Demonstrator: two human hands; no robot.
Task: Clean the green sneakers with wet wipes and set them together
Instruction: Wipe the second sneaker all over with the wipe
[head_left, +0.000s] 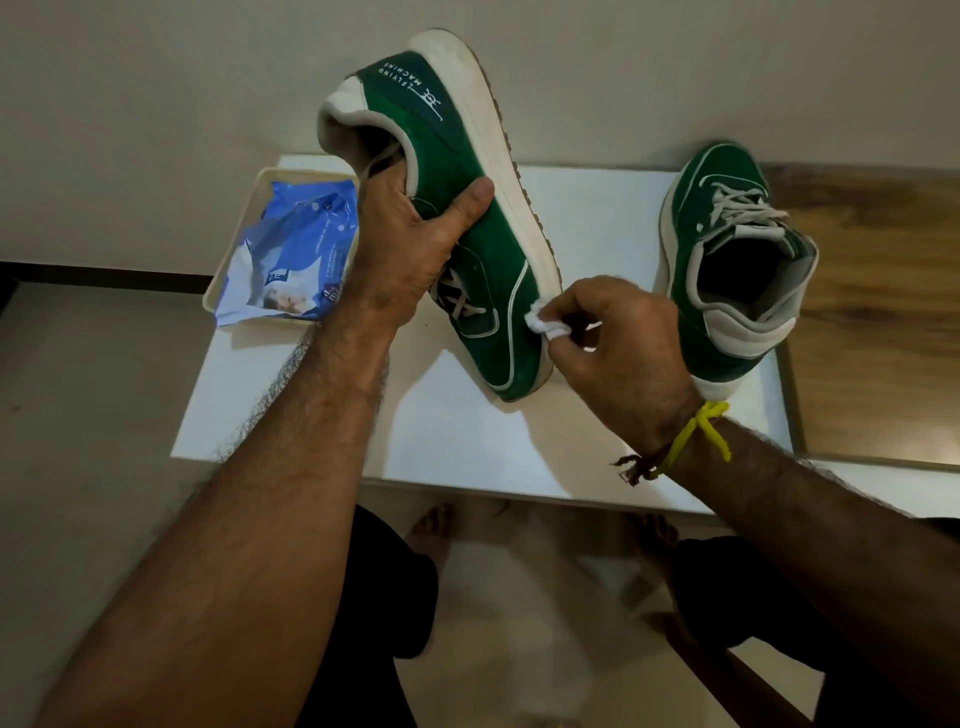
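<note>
My left hand (415, 244) grips a green sneaker (467, 171) by its collar, with fingers inside the opening and the thumb on the side. The shoe is tilted on its side above the white table (467, 441), toe pointing toward me. My right hand (618, 353) pinches a small crumpled white wet wipe (543, 323) and presses it to the white sole edge near the toe. The second green sneaker (727, 260) stands upright on the table at the right, laces at the far end.
A cream tray (215, 291) at the table's left holds a crumpled blue wet-wipe pack (296, 249). A wooden surface (872, 322) adjoins the table on the right. A wall stands behind. My legs and bare feet show below the table's near edge.
</note>
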